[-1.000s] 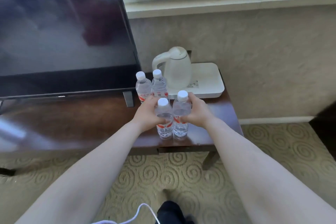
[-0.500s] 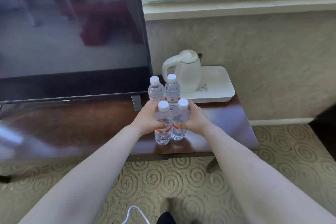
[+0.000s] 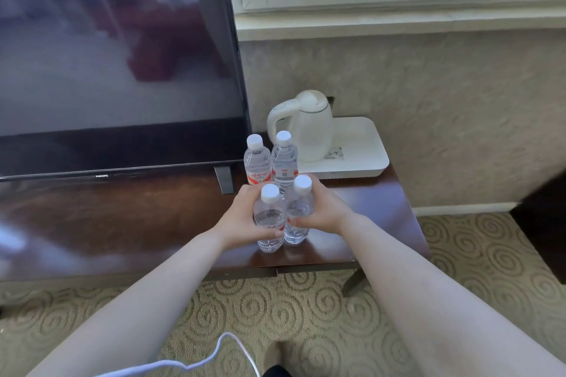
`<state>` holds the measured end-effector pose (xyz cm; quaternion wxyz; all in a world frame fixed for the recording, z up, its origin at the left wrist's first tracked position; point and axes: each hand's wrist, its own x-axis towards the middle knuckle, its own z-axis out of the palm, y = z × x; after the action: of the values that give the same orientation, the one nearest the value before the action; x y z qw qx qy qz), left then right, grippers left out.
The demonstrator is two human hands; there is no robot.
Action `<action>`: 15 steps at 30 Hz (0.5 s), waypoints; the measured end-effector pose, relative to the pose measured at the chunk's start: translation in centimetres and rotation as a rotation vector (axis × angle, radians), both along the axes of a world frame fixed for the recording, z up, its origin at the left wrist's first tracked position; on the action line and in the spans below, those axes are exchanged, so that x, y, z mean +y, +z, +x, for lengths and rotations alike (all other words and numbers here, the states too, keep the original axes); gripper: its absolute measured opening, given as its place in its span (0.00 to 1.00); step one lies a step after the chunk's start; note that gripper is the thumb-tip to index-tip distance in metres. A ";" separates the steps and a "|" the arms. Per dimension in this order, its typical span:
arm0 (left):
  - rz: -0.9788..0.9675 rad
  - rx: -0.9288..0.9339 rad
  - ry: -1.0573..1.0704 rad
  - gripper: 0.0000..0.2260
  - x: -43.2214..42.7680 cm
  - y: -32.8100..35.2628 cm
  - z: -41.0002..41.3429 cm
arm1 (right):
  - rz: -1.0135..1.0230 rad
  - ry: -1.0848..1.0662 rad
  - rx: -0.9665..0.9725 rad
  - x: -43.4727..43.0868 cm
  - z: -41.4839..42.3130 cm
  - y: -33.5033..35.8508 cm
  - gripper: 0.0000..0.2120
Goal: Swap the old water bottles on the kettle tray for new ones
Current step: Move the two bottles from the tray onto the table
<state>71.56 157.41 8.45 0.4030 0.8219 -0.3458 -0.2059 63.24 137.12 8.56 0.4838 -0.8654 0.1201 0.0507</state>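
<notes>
Two clear water bottles with white caps stand side by side near the front edge of the dark wooden table [image 3: 382,223]. My left hand [image 3: 239,220] grips the left bottle [image 3: 269,220]. My right hand [image 3: 321,211] grips the right bottle [image 3: 298,211]. Just behind them stand two more bottles, one on the left [image 3: 256,162] and one on the right [image 3: 284,159], both with red-and-white labels. Further back a white kettle [image 3: 306,125] sits on the left part of a white tray [image 3: 364,147]; no bottle is on the tray.
A large black TV [image 3: 116,64] stands on the table to the left, its foot [image 3: 225,179] close to the rear bottles. Wall and window sill lie behind the tray. Patterned carpet [image 3: 459,248] lies below, and a white cable [image 3: 196,361] hangs near my body.
The view has shifted, so everything sits lower and further right in the frame. Both hands keep hold of the two front bottles, which seem slightly raised and tilted.
</notes>
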 end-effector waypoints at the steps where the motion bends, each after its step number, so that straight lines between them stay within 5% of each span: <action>1: 0.016 0.044 -0.024 0.44 0.4 0.1 0.2 | 0.020 0.028 0.018 -0.2 0.0 0.1 0.43; 4: 0.088 0.144 0.012 0.43 1.7 0.0 1.5 | -0.006 0.110 0.141 -1.2 0.1 0.9 0.51; 8: 0.058 0.047 0.202 0.31 1.6 0.6 4.6 | -0.270 0.066 0.302 -3.9 0.6 1.9 0.45; 15: 0.025 -0.087 0.247 0.36 -1.5 3.3 10.1 | -0.331 -0.091 0.160 -5.4 4.8 3.6 0.38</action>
<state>81.70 155.86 11.78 0.3995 0.8714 -0.2568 -0.1230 68.01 131.72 12.14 0.3255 -0.9201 0.2038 0.0771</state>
